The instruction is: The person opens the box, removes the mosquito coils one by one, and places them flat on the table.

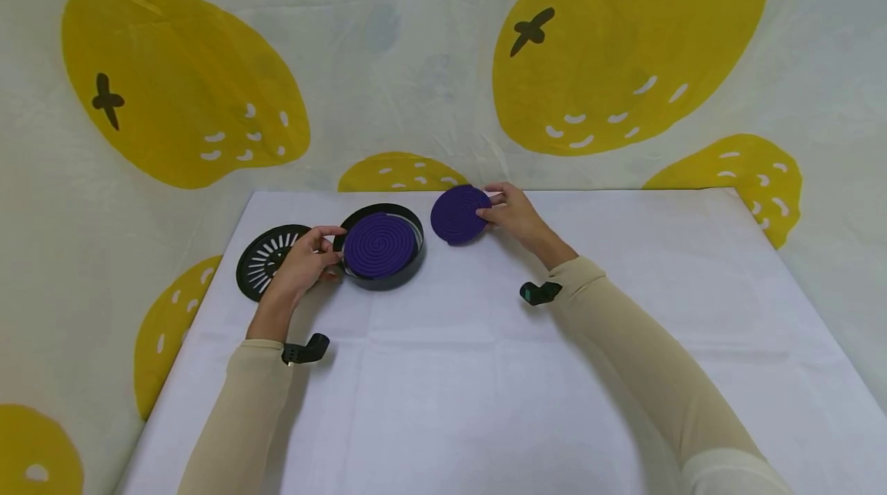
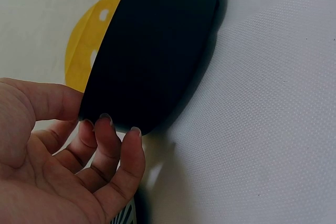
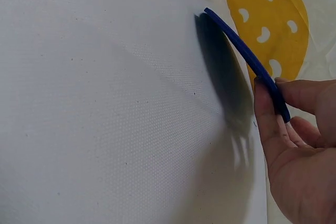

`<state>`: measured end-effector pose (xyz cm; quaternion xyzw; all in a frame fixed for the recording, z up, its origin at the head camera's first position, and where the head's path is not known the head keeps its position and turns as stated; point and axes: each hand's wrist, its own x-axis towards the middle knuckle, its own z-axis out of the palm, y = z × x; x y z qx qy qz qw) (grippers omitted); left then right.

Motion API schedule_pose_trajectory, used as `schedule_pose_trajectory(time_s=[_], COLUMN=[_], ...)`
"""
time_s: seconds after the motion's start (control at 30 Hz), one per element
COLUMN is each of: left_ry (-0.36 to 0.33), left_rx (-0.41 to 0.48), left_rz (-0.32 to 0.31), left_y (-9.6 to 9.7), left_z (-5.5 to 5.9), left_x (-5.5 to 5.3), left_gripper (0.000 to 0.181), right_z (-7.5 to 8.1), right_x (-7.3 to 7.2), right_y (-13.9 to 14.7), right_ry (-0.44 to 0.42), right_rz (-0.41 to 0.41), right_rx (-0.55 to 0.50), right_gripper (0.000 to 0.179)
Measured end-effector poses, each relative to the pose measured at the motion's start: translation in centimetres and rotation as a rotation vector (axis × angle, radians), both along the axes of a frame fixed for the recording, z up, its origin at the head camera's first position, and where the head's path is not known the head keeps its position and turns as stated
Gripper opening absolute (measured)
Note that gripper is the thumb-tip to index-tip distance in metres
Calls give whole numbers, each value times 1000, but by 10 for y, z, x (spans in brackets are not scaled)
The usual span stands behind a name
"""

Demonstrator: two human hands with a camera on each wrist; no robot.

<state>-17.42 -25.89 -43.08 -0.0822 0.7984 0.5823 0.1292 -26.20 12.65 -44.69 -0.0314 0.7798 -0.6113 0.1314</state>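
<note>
A white tablecloth (image 1: 430, 403) is bearing a round black coil case (image 1: 388, 282); the left hand (image 1: 303, 260) is gripping its left edge, fingers curled. The slotted black lid (image 1: 260, 262) is lying partly beneath that hand. One purple mosquito coil (image 1: 380, 245) is sitting inside the case. The right hand (image 1: 516, 219), thumb against fingers, is pinching a second coil (image 1: 456, 215), raised just to the right.

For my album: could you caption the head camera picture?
A left hand holds a black case with a purple coil inside; the right hand pinches another coil.
</note>
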Motion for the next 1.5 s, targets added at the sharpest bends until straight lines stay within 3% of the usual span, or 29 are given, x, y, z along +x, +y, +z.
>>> schedule_pose_trajectory(time_s=[0.57, 0.87, 1.5], left_ry=[-19, -19, -9], left_rx=[-17, -12, -8], left_rz=[15, 15, 4], left_y=[1, 1, 1], left_z=[4, 4, 5], left_x=[-1, -2, -3], left_gripper=[50, 50, 49], right_z=[3, 4, 3], right_x=[-1, -1, 0], right_y=[4, 4, 5], right_ry=[14, 30, 24], right_rz=[61, 68, 40], right_rx=[30, 44, 46], right_gripper=[57, 40, 48])
